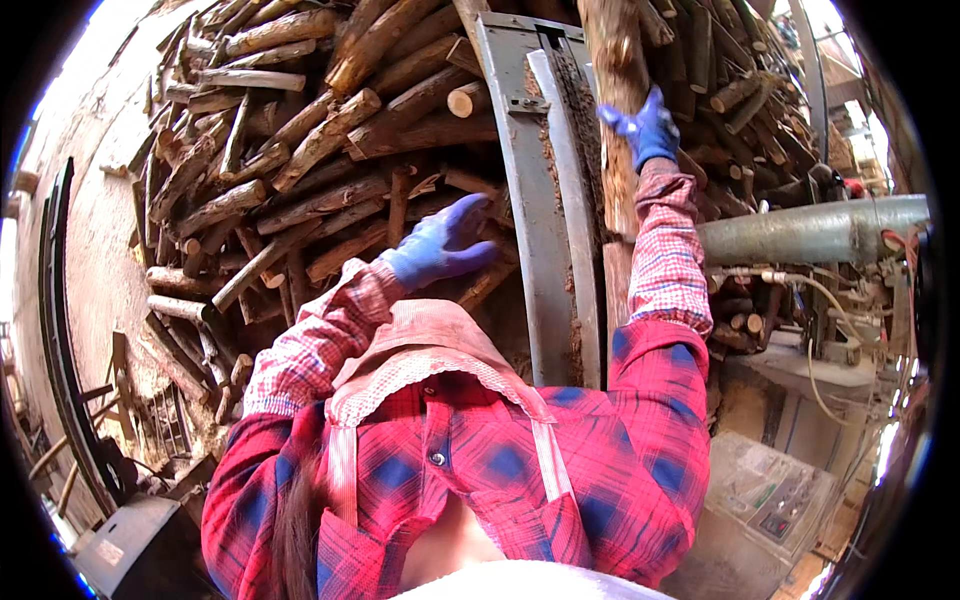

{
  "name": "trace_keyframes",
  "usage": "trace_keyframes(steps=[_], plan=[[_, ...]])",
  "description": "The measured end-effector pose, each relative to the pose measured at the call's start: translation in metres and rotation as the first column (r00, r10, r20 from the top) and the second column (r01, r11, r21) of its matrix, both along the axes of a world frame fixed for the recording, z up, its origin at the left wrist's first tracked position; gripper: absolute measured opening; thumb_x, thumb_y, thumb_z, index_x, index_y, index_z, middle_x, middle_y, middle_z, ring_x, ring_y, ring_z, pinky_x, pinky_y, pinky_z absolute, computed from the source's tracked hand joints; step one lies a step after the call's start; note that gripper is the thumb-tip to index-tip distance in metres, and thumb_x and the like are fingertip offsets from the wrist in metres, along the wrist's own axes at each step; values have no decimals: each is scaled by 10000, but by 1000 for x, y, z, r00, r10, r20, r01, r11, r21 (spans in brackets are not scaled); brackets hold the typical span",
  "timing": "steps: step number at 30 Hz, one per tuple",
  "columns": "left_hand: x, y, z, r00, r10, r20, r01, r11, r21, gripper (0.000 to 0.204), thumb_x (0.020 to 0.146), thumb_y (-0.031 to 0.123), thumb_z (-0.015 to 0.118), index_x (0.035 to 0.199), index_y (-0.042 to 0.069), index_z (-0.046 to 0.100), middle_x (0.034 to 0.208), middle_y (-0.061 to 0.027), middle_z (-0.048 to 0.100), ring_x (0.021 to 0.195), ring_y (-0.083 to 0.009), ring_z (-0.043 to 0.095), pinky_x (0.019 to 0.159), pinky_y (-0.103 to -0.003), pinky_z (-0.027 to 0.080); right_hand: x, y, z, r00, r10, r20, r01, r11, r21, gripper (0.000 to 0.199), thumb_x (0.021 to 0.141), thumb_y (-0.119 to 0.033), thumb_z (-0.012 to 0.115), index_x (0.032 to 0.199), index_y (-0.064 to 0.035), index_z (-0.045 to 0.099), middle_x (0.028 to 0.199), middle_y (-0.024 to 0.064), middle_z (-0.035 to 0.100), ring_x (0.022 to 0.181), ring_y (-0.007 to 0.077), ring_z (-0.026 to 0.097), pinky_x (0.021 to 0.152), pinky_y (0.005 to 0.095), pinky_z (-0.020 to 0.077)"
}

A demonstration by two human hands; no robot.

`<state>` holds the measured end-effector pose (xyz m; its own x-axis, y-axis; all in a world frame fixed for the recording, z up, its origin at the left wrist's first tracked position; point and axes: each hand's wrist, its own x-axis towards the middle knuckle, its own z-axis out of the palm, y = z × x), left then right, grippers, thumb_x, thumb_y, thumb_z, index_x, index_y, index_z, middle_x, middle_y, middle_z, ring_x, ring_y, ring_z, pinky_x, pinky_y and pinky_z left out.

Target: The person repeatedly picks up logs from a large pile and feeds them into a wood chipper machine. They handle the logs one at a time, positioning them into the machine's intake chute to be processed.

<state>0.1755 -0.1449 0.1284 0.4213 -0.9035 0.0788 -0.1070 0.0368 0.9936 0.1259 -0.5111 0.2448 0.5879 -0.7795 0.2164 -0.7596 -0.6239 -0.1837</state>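
A long peeled log (613, 45) lies along the right side of a grey metal machine bed (525, 200). My right hand (648, 127), in a blue-purple glove, rests on this log with thumb and fingers spread. Closer to my body, another wooden piece (616, 275) lines up with the log's near end. My left hand (445, 240), gloved the same way, hovers left of the bed in front of the heaped logs (330, 215). Its fingers and thumb are apart with nothing between them.
More logs (735, 90) are piled at the far right. A thick grey-green metal cylinder (810, 232) reaches in from the right, with hoses (825, 385) below it. A control box (775, 500) with buttons stands at the lower right. Dark metal rails (62, 330) run along the left.
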Motion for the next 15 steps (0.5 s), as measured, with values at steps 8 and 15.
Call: trace_keyframes(steps=[8, 15], plan=[[31, 199, -128, 754, 639, -152, -457, 677, 577, 780, 807, 353, 747, 1413, 20, 384, 1175, -195, 612, 1108, -264, 590, 959, -364, 467, -5, 43, -56, 956, 35, -290, -28, 999, 30, 1099, 573, -641, 781, 1429, -92, 364, 1358, 202, 517, 1217, 360, 535, 987, 473, 458], [73, 315, -186, 790, 611, -47, -314, 469, 825, 897, 753, 496, 739, 1407, -17, 400, 1409, -230, 463, 1325, -315, 438, 1098, -383, 345, -58, 2, -79, 924, -110, -367, 56, 986, -154, 1048, 654, -604, 765, 1443, -51, 353, 1436, 244, 415, 1305, 392, 432, 1082, 470, 374]])
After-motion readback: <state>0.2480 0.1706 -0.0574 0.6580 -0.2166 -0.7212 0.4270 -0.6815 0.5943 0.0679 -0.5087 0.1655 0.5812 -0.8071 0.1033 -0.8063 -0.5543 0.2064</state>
